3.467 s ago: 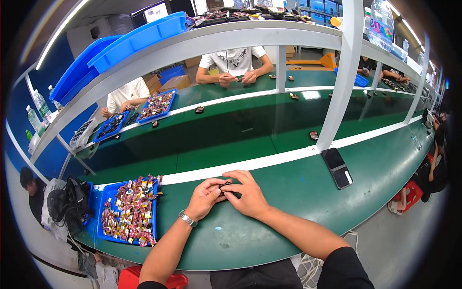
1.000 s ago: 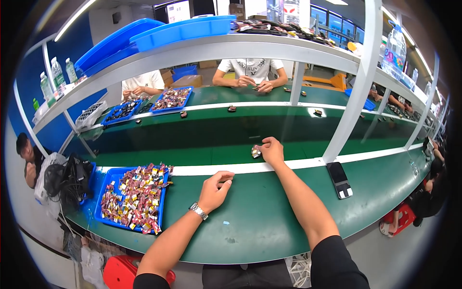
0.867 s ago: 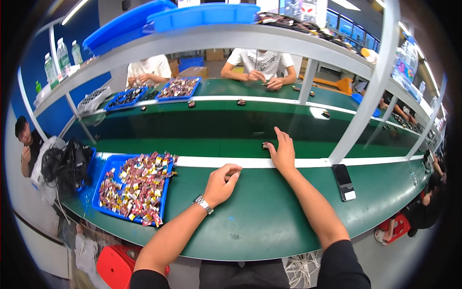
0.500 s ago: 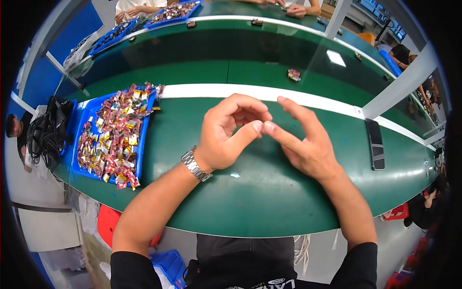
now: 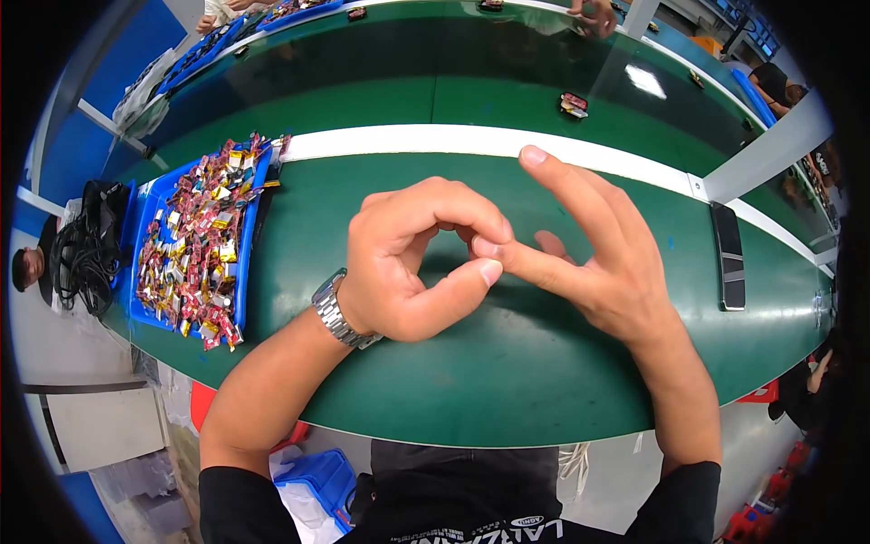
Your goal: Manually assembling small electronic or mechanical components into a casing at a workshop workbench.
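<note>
My left hand [image 5: 412,258], with a metal watch [image 5: 333,308] on its wrist, is curled above the green table. Its thumb and forefinger pinch the tip of a right-hand digit that looks like the thumb. My right hand [image 5: 603,258] points one finger up and away, fingers apart. No object shows in either hand, though something tiny between the touching fingertips could be hidden. Left of my hands stands a blue tray [image 5: 243,288] heaped with small parts [image 5: 195,245] in dark red, silver and yellow.
A dark phone [image 5: 728,258] lies at the table's right. Beyond a white ledge [image 5: 408,140], a small dark red and silver part [image 5: 573,105] sits on a green surface. Black cables [image 5: 89,258] hang at far left. Other people's hands [image 5: 594,14] show across the far side.
My left thumb and forefinger have closed round the right digit's tip. My right forefinger has stretched out further. The view has shifted slightly, and my hands appear larger.
</note>
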The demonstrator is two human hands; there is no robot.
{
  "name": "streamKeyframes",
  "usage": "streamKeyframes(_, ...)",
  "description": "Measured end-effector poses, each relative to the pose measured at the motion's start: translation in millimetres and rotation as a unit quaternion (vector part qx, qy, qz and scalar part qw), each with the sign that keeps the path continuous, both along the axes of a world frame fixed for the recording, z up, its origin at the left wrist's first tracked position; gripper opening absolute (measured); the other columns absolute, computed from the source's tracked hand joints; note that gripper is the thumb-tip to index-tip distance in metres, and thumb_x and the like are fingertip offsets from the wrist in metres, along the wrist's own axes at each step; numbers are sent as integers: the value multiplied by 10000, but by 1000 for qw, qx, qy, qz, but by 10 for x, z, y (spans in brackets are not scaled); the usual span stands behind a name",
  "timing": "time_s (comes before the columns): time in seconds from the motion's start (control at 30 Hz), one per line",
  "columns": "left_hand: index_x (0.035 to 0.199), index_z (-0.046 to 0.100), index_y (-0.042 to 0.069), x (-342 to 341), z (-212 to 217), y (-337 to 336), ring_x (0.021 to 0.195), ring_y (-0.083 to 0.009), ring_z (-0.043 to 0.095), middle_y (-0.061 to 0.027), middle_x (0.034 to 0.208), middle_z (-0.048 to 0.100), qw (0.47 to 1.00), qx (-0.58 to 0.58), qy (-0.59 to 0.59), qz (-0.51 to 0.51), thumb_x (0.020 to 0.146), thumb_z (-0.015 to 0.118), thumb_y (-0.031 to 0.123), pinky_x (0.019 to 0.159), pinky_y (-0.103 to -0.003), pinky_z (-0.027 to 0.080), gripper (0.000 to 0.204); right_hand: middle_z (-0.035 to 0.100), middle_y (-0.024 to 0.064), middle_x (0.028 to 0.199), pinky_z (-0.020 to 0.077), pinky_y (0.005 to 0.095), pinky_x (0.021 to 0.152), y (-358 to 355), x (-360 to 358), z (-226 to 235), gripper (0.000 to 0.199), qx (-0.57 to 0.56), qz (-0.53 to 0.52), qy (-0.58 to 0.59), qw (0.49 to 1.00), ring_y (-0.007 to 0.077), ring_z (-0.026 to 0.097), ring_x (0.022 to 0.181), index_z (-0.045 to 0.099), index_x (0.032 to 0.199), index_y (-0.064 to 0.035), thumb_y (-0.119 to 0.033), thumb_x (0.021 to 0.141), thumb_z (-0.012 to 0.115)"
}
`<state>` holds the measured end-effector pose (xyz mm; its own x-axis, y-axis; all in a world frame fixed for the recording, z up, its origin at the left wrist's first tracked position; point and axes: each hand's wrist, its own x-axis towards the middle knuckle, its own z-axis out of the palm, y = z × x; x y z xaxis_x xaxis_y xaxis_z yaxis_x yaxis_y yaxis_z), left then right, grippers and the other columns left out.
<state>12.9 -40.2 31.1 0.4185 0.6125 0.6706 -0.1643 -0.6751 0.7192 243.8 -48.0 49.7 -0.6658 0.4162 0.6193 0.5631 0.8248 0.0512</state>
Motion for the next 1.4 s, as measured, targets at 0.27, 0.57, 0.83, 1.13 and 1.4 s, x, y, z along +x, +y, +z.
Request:
streamKeyframes(0.27, 972, 616, -20, 10, -8, 20, 768, -196, 664, -160, 845, 679, 1000, 25, -6, -1, 775, 635, -50, 689, -291, 523, 200, 530, 128, 1421, 571, 410, 878, -4, -21, -30, 637, 24, 3, 7, 1000, 340, 623, 1130, 725, 1114, -290, 115, 623, 708)
streamKeyframes(0.57, 963, 646, -33, -45, 74, 106, 787, -247, 709, -192, 855, 702, 995, 86, 48, 1, 781, 647, 0, 713, -323, 563, 185, 560, 87, 1370, 575, 408, 881, 17, 8, 15, 660, 53, 12, 7, 999, 318, 610, 1138, 741, 1127, -333, 128, 660, 673)
streamKeyframes(0.83, 978, 626, -37, -27, 54, 7, 779, -215, 679, -168, 881, 687, 989, -103, -40, -100, 777, 694, -20, 728, -316, 552, 213, 542, -60, 1423, 503, 392, 1008, -25, 5, -12, 380, 161, -38, -1, 986, 225, 522, 1258, 635, 1216, -454, -325, 864, 704)
streamKeyframes(1.13, 973, 659, -32, -22, 85, -45, 807, -152, 642, -85, 892, 645, 967, -191, -68, -154, 802, 664, -54, 749, -308, 552, 173, 515, -40, 1457, 471, 415, 1050, -91, -6, -36, 421, 132, -47, 3, 990, 237, 508, 1276, 611, 1243, -485, -320, 868, 706)
streamKeyframes(1.4, 978, 659, -28, -25, 88, -29, 810, -148, 640, -84, 896, 644, 968, -192, -59, -148, 812, 661, -45, 759, -308, 554, 167, 514, -20, 1456, 486, 421, 1034, -67, -15, -39, 535, 117, -41, 3, 992, 241, 517, 1264, 611, 1256, -476, -173, 830, 719)
